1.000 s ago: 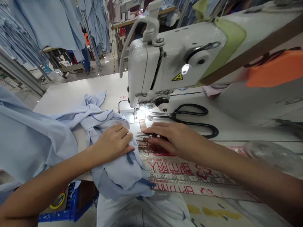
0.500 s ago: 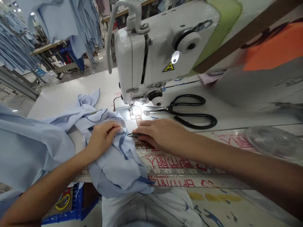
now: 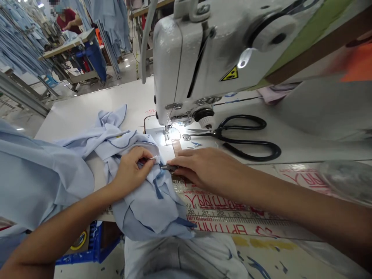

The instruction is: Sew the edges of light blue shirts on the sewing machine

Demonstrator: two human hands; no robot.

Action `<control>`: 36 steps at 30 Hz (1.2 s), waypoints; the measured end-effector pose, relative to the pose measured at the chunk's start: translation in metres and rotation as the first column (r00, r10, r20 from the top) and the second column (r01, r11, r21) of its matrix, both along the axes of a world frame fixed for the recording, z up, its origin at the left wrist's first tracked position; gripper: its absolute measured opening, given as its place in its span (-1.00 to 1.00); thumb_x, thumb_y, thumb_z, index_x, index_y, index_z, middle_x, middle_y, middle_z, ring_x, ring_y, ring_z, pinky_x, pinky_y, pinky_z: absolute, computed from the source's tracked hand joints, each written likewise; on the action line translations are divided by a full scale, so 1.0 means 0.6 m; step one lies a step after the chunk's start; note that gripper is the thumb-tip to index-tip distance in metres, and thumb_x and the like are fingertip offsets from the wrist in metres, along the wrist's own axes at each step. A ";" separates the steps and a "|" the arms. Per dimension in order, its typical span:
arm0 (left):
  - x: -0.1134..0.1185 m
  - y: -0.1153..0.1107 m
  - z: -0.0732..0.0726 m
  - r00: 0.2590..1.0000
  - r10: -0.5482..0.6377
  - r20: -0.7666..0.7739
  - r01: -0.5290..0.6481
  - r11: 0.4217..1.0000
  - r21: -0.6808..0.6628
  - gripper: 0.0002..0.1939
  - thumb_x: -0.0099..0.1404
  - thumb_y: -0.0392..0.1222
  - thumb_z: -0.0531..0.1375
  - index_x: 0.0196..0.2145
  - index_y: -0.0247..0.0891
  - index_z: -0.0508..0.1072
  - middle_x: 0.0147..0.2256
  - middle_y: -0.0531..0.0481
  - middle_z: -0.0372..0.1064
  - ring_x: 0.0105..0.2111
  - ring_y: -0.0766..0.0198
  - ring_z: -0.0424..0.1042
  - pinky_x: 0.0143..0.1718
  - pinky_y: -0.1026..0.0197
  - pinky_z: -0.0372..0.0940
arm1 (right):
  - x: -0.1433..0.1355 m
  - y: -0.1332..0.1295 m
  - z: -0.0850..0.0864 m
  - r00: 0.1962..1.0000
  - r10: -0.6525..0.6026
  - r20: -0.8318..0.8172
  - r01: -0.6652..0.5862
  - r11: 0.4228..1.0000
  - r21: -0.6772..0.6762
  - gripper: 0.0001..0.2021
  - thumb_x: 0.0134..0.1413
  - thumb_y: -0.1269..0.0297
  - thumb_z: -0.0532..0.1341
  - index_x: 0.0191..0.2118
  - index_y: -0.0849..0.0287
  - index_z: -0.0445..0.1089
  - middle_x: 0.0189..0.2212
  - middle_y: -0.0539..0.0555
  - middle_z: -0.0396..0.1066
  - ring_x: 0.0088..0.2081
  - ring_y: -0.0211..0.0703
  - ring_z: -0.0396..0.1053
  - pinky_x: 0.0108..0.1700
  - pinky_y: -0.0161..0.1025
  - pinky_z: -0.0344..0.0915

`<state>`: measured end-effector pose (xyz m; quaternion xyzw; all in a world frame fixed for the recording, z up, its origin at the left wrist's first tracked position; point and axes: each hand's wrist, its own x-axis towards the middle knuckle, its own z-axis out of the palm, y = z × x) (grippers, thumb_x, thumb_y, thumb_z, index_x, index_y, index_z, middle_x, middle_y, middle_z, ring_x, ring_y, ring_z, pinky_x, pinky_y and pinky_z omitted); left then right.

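Observation:
Between thumb and forefinger, my left hand (image 3: 134, 167) pinches the edge of a light blue garment (image 3: 151, 209) with darker blue trim, bunched on the sewing table. My right hand (image 3: 203, 166) grips small thread snips (image 3: 168, 167), their tips pointing left and close to the pinched edge. Whether the blades touch the cloth I cannot tell. Just beyond my hands stands the white sewing machine (image 3: 180, 66), its needle area lit. Black-handled scissors (image 3: 247, 135) lie on the table right of the needle, blades toward it.
A taped ruler strip (image 3: 232, 213) runs along the table's front edge. More light blue cloth (image 3: 37, 174) hangs at the left. Below sits a blue crate (image 3: 95, 248) with a yellow tape roll (image 3: 78, 241). A co-worker (image 3: 69, 21) is at a far table.
The camera view has shifted, bringing the machine nearer and a co-worker into sight. The snips' tips are now closer to the pinched cloth edge, which shows a little more beyond my left fingertips.

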<state>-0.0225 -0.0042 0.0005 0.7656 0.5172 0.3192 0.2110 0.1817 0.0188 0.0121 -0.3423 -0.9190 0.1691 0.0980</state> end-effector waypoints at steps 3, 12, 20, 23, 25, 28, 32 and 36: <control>0.001 0.000 0.001 1.000 0.001 -0.012 -0.002 1.000 -0.011 -0.94 0.18 -0.28 0.13 -0.44 -0.29 0.35 -0.47 0.03 0.32 -0.44 0.34 0.31 -0.43 0.30 0.21 | 0.001 0.000 0.006 0.999 -0.022 0.024 0.023 0.999 -0.044 -0.79 0.12 0.28 0.07 -0.25 0.09 0.46 -0.37 0.03 0.43 -0.40 -0.22 0.35 -0.39 -0.27 0.13; 0.001 -0.001 -0.001 1.000 0.011 -0.006 -0.011 1.000 0.004 -0.95 0.16 -0.29 0.14 -0.45 -0.29 0.36 -0.48 0.04 0.33 -0.45 0.36 0.30 -0.46 0.31 0.19 | 0.001 0.006 0.005 0.999 -0.023 0.023 0.024 0.999 -0.032 -0.80 0.10 0.32 0.09 -0.28 0.12 0.46 -0.35 0.04 0.45 -0.37 -0.20 0.37 -0.37 -0.26 0.17; 0.000 0.002 -0.004 1.000 0.012 -0.001 -0.012 1.000 0.000 -0.95 0.15 -0.30 0.14 -0.45 -0.30 0.36 -0.49 0.04 0.32 -0.45 0.36 0.30 -0.45 0.31 0.17 | 0.001 0.006 0.006 1.000 -0.026 0.012 0.026 0.999 -0.023 -0.82 0.08 0.34 0.11 -0.30 0.11 0.47 -0.35 0.03 0.45 -0.38 -0.21 0.37 -0.38 -0.28 0.16; -0.001 0.000 -0.004 1.000 0.014 -0.008 -0.014 1.000 -0.005 -0.95 0.15 -0.29 0.14 -0.45 -0.29 0.36 -0.49 0.05 0.32 -0.46 0.36 0.30 -0.45 0.30 0.17 | -0.001 0.006 0.007 1.000 -0.023 0.004 0.023 0.999 -0.029 -0.82 0.09 0.34 0.10 -0.29 0.11 0.46 -0.36 0.02 0.45 -0.38 -0.22 0.36 -0.39 -0.29 0.14; -0.001 -0.003 -0.004 1.000 0.011 -0.013 -0.011 1.000 -0.005 -0.95 0.16 -0.28 0.14 -0.45 -0.29 0.36 -0.48 0.04 0.32 -0.46 0.35 0.30 -0.45 0.30 0.17 | -0.002 0.006 0.006 1.000 -0.022 0.016 0.022 0.999 -0.033 -0.81 0.11 0.33 0.09 -0.27 0.10 0.46 -0.38 0.03 0.44 -0.38 -0.22 0.36 -0.39 -0.29 0.13; 0.000 0.001 0.001 1.000 -0.005 -0.017 0.005 1.000 0.010 -0.94 0.20 -0.29 0.11 -0.44 -0.28 0.31 -0.48 0.05 0.29 -0.46 0.36 0.28 -0.46 0.30 0.16 | -0.004 0.002 0.004 0.997 -0.027 0.072 0.027 1.000 0.003 -0.80 0.11 0.32 0.09 -0.21 0.09 0.45 -0.40 0.02 0.43 -0.41 -0.21 0.35 -0.44 -0.28 0.09; 0.003 0.040 0.011 0.987 0.158 -0.011 -0.158 0.987 0.003 -0.89 0.23 -0.34 0.04 -0.45 -0.25 0.19 -0.62 0.16 0.15 -0.60 0.40 0.19 -0.53 0.31 0.11 | -0.007 -0.003 0.002 0.990 -0.051 0.131 0.036 0.993 0.117 -0.77 0.12 0.34 0.06 -0.16 0.07 0.42 -0.42 0.00 0.42 -0.48 -0.24 0.32 -0.52 -0.28 -0.02; -0.001 0.060 0.025 0.974 0.215 -0.065 -0.217 0.976 -0.021 -0.89 0.23 -0.36 0.07 -0.44 -0.25 0.21 -0.60 0.14 0.24 -0.59 0.39 0.22 -0.52 0.30 0.16 | -0.011 0.001 0.002 0.983 -0.084 0.163 0.052 0.980 0.194 -0.75 0.12 0.36 0.05 -0.15 0.09 0.41 -0.41 0.01 0.42 -0.52 -0.25 0.29 -0.55 -0.27 -0.08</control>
